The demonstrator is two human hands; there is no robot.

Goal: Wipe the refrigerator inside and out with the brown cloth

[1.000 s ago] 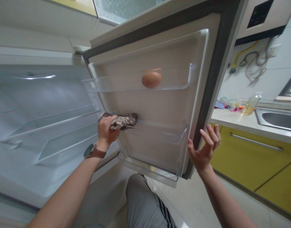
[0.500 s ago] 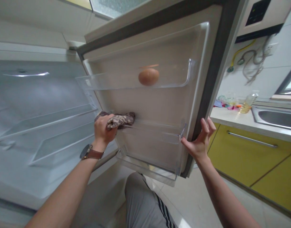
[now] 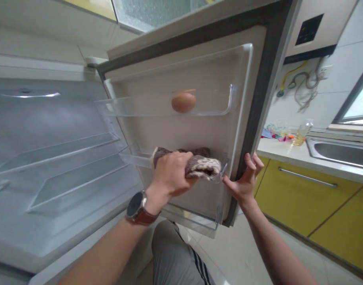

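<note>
My left hand [image 3: 172, 170], with a watch on its wrist, is closed around a folded brown-and-white cloth [image 3: 203, 167]. The cloth is at the middle door shelf [image 3: 135, 158] of an open refrigerator door [image 3: 169, 132], close to that shelf's right end. My right hand [image 3: 243, 178] grips the door's outer edge, its thumb on the inner side beside the shelf end and its fingers round the rim. On the clear upper door shelf [image 3: 134, 106] rests a brown egg [image 3: 184, 103].
The lit refrigerator interior [image 3: 57, 114] with glass shelves [image 3: 77, 178] lies to the left. My knee [image 3: 172, 245] is below the door. At right stand yellow cabinets [image 3: 300, 198], a sink [image 3: 341, 152] and a bottle of yellowish liquid [image 3: 301, 134].
My left hand has moved the cloth rightward along the middle door shelf, from its left part to near its right end. My right hand keeps its hold on the door edge.
</note>
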